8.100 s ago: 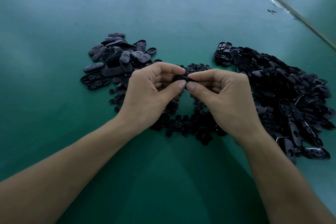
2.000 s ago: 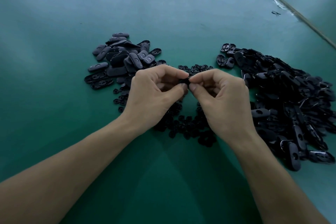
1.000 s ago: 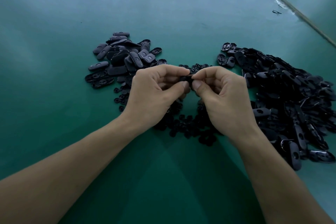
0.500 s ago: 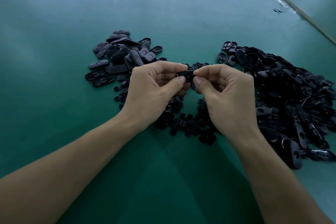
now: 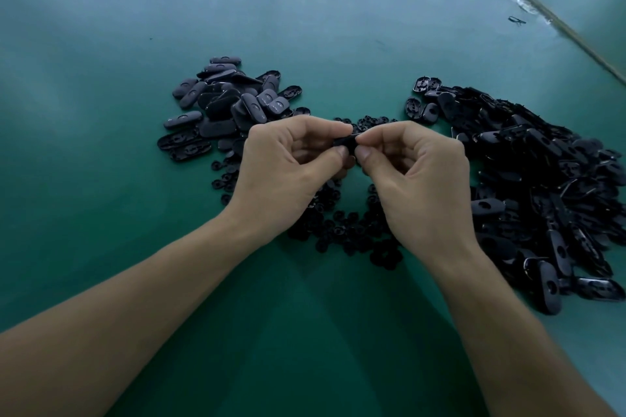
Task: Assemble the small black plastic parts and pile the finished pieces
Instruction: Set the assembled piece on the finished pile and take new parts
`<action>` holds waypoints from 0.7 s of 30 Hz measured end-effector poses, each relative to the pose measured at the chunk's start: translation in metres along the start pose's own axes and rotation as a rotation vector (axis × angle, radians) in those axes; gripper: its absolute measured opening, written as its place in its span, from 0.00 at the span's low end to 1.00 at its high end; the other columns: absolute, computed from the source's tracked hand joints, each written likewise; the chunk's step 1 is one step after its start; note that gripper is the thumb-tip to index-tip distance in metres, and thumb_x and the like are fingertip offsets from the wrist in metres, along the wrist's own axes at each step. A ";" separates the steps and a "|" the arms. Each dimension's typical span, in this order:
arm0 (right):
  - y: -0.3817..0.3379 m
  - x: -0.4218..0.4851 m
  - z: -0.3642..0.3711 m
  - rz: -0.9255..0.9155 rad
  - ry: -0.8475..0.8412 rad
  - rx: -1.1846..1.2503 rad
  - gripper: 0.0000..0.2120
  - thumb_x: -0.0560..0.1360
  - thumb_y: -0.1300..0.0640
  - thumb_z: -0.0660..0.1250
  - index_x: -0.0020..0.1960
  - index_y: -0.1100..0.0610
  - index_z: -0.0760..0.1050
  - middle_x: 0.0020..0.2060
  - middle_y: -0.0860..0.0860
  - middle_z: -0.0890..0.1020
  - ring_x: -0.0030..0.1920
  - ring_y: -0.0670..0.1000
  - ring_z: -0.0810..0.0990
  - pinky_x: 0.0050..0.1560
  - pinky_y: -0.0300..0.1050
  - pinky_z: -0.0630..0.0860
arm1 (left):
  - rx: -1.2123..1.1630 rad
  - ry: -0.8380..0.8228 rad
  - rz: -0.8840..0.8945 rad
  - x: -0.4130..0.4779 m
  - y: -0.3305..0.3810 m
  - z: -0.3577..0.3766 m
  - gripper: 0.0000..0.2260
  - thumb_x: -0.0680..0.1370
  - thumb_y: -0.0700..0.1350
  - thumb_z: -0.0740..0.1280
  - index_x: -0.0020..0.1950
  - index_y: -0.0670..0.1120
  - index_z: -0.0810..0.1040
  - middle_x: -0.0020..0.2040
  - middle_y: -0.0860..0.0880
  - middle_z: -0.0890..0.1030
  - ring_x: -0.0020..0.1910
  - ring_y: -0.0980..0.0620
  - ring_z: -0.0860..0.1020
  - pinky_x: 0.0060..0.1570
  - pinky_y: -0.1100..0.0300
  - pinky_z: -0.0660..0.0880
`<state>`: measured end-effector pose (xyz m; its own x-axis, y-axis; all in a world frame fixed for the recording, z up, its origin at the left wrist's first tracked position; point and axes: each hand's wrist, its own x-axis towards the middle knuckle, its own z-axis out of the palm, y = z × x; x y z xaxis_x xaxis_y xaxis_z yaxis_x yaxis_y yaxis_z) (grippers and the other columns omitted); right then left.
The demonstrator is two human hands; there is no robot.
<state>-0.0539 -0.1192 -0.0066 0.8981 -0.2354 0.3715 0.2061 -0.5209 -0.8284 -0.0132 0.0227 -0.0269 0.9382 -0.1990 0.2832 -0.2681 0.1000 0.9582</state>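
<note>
Black part (image 5: pixel 345 140) being pinched between left hand (image 5: pixel 288 173) and right hand (image 5: pixel 416 179); finished-looking pile (image 5: pixel 223 108) lying beyond left, larger unassembled heap (image 5: pixel 542 186) waiting right.

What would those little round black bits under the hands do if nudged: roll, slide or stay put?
Likely slide and scatter, not roll: the round bits lie mostly flat and loose on the smooth table. Probably stiff and light: they hold shape in the heap, and a light pinch carries the piece. Small, so maybe fiddly to grip.
</note>
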 end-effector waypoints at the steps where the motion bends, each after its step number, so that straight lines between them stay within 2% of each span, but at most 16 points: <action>1: 0.000 0.000 0.001 -0.008 0.007 -0.017 0.09 0.75 0.63 0.73 0.45 0.49 0.82 0.36 0.41 0.84 0.39 0.41 0.83 0.43 0.34 0.78 | 0.001 -0.003 -0.002 0.000 0.000 0.000 0.11 0.75 0.29 0.71 0.50 0.44 0.84 0.42 0.49 0.87 0.42 0.51 0.86 0.45 0.61 0.81; 5: -0.002 -0.002 0.002 -0.030 0.037 -0.064 0.08 0.75 0.63 0.73 0.45 0.50 0.82 0.35 0.39 0.83 0.38 0.40 0.83 0.41 0.30 0.76 | 0.018 -0.016 0.004 0.000 -0.001 -0.001 0.12 0.75 0.30 0.72 0.50 0.45 0.84 0.42 0.48 0.87 0.41 0.51 0.86 0.45 0.59 0.82; 9: -0.001 0.000 0.000 -0.020 -0.051 -0.014 0.11 0.75 0.64 0.72 0.44 0.48 0.81 0.35 0.40 0.84 0.38 0.42 0.83 0.43 0.36 0.79 | 0.035 0.004 0.005 0.000 -0.002 -0.002 0.10 0.74 0.33 0.72 0.48 0.46 0.85 0.43 0.48 0.87 0.42 0.49 0.86 0.47 0.57 0.83; 12: 0.000 -0.001 0.000 -0.025 -0.047 -0.043 0.10 0.75 0.64 0.72 0.44 0.48 0.81 0.35 0.41 0.84 0.38 0.43 0.83 0.44 0.39 0.80 | 0.047 0.000 0.004 -0.001 -0.002 -0.001 0.10 0.74 0.32 0.73 0.49 0.46 0.85 0.43 0.48 0.87 0.42 0.49 0.86 0.48 0.56 0.83; 17: -0.002 -0.003 0.002 -0.059 -0.025 -0.106 0.08 0.76 0.63 0.72 0.46 0.50 0.82 0.37 0.40 0.83 0.39 0.41 0.83 0.42 0.30 0.77 | 0.069 0.014 0.027 -0.002 -0.002 -0.002 0.11 0.74 0.31 0.73 0.50 0.46 0.85 0.44 0.49 0.87 0.43 0.50 0.86 0.49 0.57 0.83; 21: -0.002 -0.004 0.003 -0.076 0.002 -0.134 0.07 0.76 0.63 0.71 0.47 0.51 0.82 0.38 0.40 0.83 0.40 0.40 0.82 0.42 0.28 0.75 | 0.042 0.011 -0.002 -0.001 -0.002 -0.001 0.10 0.75 0.30 0.72 0.50 0.44 0.85 0.42 0.46 0.87 0.41 0.47 0.86 0.47 0.56 0.83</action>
<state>-0.0573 -0.1146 -0.0077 0.8811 -0.1931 0.4317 0.2193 -0.6419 -0.7347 -0.0136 0.0234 -0.0297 0.9411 -0.1882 0.2810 -0.2747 0.0590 0.9597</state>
